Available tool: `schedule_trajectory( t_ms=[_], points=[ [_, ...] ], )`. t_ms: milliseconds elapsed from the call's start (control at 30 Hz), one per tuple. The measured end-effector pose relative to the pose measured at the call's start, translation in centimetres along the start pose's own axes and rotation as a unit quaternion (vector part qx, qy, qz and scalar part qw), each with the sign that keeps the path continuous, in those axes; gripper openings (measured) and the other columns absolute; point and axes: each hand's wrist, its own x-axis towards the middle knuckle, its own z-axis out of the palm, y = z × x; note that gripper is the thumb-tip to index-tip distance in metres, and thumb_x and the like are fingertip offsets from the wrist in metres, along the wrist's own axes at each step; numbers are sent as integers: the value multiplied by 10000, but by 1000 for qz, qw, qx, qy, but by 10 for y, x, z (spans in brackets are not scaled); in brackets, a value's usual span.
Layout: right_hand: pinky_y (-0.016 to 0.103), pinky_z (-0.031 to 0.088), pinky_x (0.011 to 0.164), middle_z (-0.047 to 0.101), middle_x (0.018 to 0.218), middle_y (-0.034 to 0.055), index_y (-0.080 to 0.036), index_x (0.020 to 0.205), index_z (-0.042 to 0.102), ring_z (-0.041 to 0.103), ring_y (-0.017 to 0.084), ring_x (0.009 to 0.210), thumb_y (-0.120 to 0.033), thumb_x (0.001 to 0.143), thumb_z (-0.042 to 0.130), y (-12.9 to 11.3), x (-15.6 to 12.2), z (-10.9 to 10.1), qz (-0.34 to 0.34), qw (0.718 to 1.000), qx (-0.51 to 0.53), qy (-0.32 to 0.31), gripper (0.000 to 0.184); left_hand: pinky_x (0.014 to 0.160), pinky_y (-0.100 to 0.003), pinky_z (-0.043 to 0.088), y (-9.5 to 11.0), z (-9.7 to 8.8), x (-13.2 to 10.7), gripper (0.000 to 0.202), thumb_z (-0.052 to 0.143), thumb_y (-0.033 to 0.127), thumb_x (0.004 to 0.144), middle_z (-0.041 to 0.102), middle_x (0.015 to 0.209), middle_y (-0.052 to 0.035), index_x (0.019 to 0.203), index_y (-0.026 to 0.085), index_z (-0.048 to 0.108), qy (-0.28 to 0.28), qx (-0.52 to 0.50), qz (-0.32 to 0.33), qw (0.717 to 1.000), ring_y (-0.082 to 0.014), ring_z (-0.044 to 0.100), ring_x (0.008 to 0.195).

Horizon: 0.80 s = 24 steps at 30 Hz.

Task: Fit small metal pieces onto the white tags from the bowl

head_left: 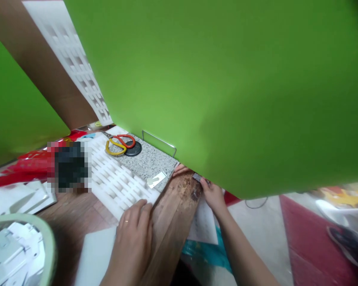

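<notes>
Two hands (pixel 133 224) at wooden tabletop (pixel 171 228) (chipped edge); red-grey floor (pixel 301 238) beyond.

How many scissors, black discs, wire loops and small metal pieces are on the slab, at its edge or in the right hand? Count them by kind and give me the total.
Scissors: 1
Black disc: 1
Wire loop: 1
Small metal pieces: 2 (one on the slab, one in the right hand)
Total: 5

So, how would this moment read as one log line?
left hand: at edge of white slatted mat | right hand: holding small grey metal piece | red-and-yellow-handled scissors: overlapping round black disc
</notes>
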Motion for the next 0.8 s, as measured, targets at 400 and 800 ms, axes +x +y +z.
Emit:
schedule_trajectory(
  t_ms=[400, 800],
  points=[
    [461, 488, 785, 602, 952, 125, -206, 782, 602, 580, 293, 936, -506, 860, 487, 13, -74, -57, -92, 993, -44, 68, 330, 748, -411, 426, 10, -16, 34, 170, 510, 135, 848, 575, 997, -114, 1010, 176, 538, -52, 90, -40, 994, -299, 522, 912],
    [402, 451, 727, 542, 1029, 97, -196, 842, 583, 546, 256, 941, -420, 869, 521, -89, -58, -141, -172, 941, -89, 279, 234, 710, -401, 399, 12, -20, 46, 138, 513, 258, 880, 577, 828, -111, 873, 132, 570, -69, 126, -55, 988, -311, 500, 829]
  ],
)
